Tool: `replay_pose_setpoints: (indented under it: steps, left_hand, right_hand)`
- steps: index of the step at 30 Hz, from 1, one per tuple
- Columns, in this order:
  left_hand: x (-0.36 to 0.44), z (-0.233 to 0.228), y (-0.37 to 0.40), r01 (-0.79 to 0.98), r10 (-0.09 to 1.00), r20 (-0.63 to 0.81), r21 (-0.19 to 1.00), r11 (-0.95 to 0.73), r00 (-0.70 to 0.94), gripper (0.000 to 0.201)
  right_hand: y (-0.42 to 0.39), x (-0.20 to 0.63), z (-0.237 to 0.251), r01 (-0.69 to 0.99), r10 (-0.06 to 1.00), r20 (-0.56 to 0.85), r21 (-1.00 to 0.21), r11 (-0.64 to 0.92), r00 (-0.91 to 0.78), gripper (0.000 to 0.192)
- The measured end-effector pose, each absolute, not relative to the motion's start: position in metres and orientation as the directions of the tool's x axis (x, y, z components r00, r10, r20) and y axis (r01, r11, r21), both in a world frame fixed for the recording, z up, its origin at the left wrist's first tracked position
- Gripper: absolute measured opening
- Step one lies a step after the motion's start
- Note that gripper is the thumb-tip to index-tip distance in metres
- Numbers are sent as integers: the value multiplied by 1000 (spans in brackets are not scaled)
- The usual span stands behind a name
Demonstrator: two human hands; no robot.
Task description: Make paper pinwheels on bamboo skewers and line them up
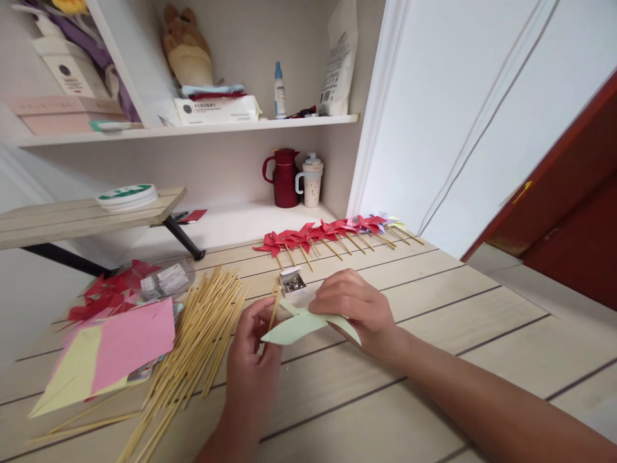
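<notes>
My right hand (357, 305) is closed on a pale green paper pinwheel (296, 326), its blades curling out to both sides. My left hand (255, 347) pinches a thin wooden stick (275, 308), held upright close to the pinwheel's left blade. Whether stick and paper touch is hidden by my fingers. Just beyond them stands a small open box of metal pins (293, 283). Left of my left hand lies a heap of loose wooden sticks (197, 334).
Pink paper sheets (137, 344) and a yellow sheet (72, 373) lie at left, near red paper pieces (103, 296). A row of finished red pinwheels (308, 235) lines the table's back. Behind are a red jug (285, 180), a cup (312, 183) and a small raised shelf (87, 215).
</notes>
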State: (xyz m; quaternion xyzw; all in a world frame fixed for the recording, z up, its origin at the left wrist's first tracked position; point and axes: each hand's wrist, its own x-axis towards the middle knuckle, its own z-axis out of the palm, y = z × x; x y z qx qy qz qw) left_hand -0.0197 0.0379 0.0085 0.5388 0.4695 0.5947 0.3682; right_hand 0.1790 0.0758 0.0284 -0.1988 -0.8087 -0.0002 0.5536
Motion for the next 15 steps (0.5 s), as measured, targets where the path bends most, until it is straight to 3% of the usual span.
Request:
replay_pose_setpoints:
  steps: [3,10,15]
  left_hand:
    - [-17,11,36,35,948,270,963,-268,-172,44]
    - [-14,20,32,-10,979,177,984,-179,-103,37]
    - [-7,25,24,-105,994,21,994,-33,-106,36]
  right_hand:
    - [76,178,27,291,324,885,-229,929,-335,22]
    - [75,178,24,244,326,874,-249,937,-360,26]
    - [72,174,25,218,483,830,-435,874,-280,17]
